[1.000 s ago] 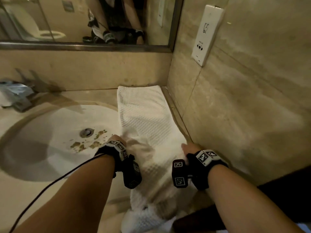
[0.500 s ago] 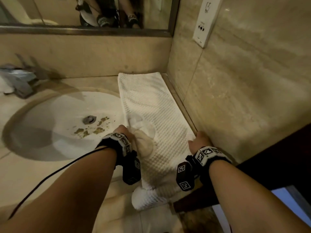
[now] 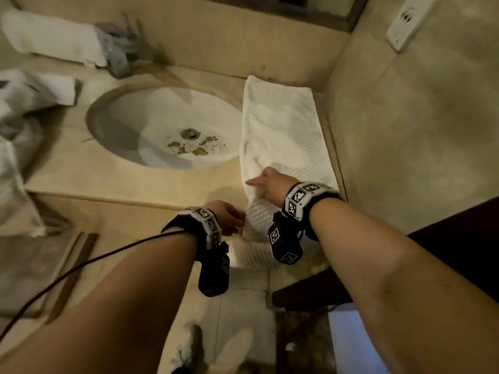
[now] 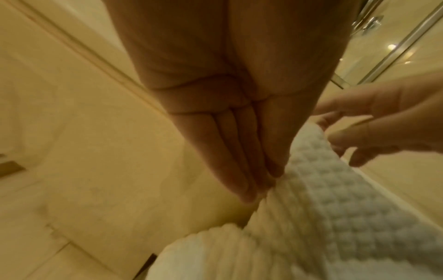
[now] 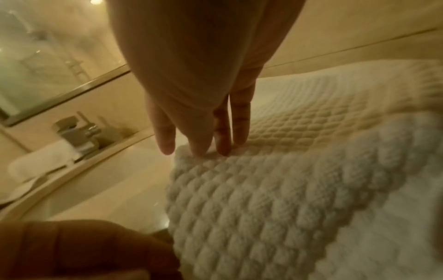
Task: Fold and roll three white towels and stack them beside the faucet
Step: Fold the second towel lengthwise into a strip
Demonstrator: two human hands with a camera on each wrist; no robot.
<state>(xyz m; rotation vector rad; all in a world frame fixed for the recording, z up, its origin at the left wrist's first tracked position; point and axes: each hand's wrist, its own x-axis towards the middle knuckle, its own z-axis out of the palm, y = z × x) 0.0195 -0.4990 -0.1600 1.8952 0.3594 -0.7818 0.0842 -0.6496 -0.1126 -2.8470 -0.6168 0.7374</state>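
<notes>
A white waffle towel (image 3: 283, 125) lies as a long folded strip on the counter right of the sink, its near end hanging over the front edge. My right hand (image 3: 263, 182) rests on its left part, with straight fingers (image 5: 203, 144) pressing the raised fold (image 5: 251, 189). My left hand (image 3: 229, 217) is at the towel's left edge by the counter front, flat fingertips (image 4: 251, 181) touching the cloth (image 4: 335, 208). A rolled white towel (image 3: 54, 41) lies left of the faucet (image 3: 116, 55). More white towels (image 3: 21, 103) lie crumpled at far left.
The round sink basin (image 3: 121, 122) with brown specks near its drain fills the counter's middle. A stone wall (image 3: 405, 130) runs along the towel's right side, with a white socket plate (image 3: 407, 20) up high. A dark ledge (image 3: 459, 252) is at the right.
My right hand moved from the towel's right edge to its left part. My left hand drew back toward the counter front. The view swung left and down, bringing in the faucet and other towels.
</notes>
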